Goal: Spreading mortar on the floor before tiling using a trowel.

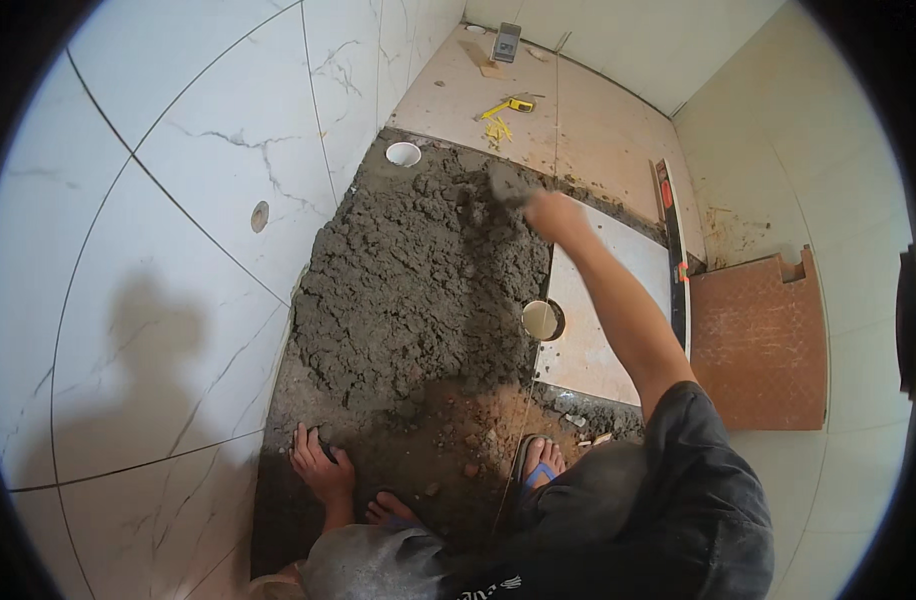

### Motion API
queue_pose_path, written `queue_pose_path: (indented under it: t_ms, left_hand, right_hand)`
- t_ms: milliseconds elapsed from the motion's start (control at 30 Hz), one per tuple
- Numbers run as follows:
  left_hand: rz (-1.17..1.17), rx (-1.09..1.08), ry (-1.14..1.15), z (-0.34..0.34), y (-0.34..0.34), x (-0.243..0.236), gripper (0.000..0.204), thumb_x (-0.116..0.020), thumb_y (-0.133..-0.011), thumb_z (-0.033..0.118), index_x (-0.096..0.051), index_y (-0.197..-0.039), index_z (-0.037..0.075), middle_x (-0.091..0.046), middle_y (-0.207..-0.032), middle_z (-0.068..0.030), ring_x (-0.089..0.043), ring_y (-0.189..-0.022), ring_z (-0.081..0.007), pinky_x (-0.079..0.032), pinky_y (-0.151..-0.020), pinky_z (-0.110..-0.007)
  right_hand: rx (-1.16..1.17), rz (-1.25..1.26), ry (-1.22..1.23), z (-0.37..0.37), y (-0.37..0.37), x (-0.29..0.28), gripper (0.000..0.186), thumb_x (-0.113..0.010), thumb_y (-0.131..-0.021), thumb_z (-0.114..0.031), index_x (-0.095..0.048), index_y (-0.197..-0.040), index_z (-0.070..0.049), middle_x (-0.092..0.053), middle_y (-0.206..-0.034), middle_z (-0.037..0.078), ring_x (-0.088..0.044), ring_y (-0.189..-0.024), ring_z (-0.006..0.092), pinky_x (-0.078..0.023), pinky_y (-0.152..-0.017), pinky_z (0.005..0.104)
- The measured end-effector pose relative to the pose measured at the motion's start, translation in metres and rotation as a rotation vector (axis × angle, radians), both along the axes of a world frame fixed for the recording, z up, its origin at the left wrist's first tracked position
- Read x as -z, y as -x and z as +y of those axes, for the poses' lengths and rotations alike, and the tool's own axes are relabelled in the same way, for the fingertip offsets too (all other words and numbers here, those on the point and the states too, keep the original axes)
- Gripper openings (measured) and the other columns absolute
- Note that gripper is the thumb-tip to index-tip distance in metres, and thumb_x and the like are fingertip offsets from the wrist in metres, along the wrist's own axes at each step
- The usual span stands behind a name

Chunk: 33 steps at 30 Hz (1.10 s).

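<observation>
With my right arm stretched forward, my right hand [555, 216] is closed on the handle of a trowel [508, 184]. Its grey blade, slightly smeared, is over the far part of a bed of rough, wet grey mortar [408, 270]. My left hand [323, 466] leans on the ground at the near left edge of the mortar, fingers spread, with a dark patch between thumb and fingers. A light floor tile [598, 330] lies right of the mortar, under my right forearm. At its left edge a round pipe opening [542, 320] sits in a cutout.
A spirit level [672, 205] lies along the tile's right edge, beside a notched brown tile [758, 350]. White pipe opening [403, 154] stands at the far left. Beyond are a tape measure [521, 105], yellow pieces [498, 130] and a phone [506, 42]. A marbled wall [208, 200] rises left.
</observation>
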<state>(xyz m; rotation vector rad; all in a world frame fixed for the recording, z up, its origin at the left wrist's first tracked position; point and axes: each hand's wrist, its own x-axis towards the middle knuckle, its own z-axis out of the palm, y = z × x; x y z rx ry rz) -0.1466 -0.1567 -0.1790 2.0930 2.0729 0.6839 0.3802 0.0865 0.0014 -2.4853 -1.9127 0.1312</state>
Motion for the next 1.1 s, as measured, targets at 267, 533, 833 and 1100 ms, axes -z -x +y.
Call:
queue_pose_path:
  t_ms: [267, 533, 833, 1100]
  left_hand:
    - [0.016, -0.031, 0.041, -0.009, 0.005, -0.004, 0.054, -0.061, -0.082, 0.015, -0.051, -0.133, 0.002, -0.046, -0.152, -0.0161, -0.041, -0.142, -0.0369, -0.027, -0.12, -0.056]
    - [0.063, 0.003, -0.019, -0.009, 0.007, 0.001, 0.055, -0.063, -0.081, 0.012, -0.049, -0.133, 0.004, -0.046, -0.151, -0.016, -0.042, -0.141, -0.0378, -0.03, -0.118, -0.058]
    - [0.042, -0.012, -0.015, -0.004, 0.004, 0.001, 0.057, -0.061, -0.082, 0.012, -0.047, -0.137, 0.005, -0.046, -0.15, -0.0177, -0.041, -0.141, -0.0394, -0.029, -0.117, -0.059]
    - [0.016, -0.05, 0.06, -0.008, 0.006, -0.002, 0.056, -0.064, -0.079, 0.013, -0.053, -0.134, 0.004, -0.044, -0.153, -0.0155, -0.039, -0.144, -0.0353, -0.027, -0.12, -0.057]
  right_hand:
    - [-0.363, -0.083, 0.23, -0.043, 0.093, -0.025, 0.045, -0.055, -0.101, -0.04, -0.067, -0.107, 0.002, -0.074, -0.101, 0.021, -0.073, -0.095, 0.0397, -0.059, -0.08, 0.0508]
    - [-0.583, 0.15, 0.336, -0.009, 0.206, -0.012, 0.047, -0.05, -0.103, -0.041, -0.063, -0.12, 0.002, -0.072, -0.114, 0.022, -0.07, -0.108, 0.0378, -0.056, -0.09, 0.051]
    - [-0.383, 0.1, 0.297, 0.043, 0.152, 0.03, 0.053, -0.048, -0.104, -0.047, -0.062, -0.126, -0.001, -0.07, -0.118, 0.022, -0.066, -0.115, 0.0389, -0.054, -0.094, 0.0525]
    - [-0.186, 0.233, 0.293, 0.039, 0.125, 0.021, 0.057, -0.043, -0.104, -0.042, -0.072, -0.095, 0.007, -0.072, -0.098, 0.03, -0.07, -0.099, 0.0435, -0.054, -0.094, 0.0502]
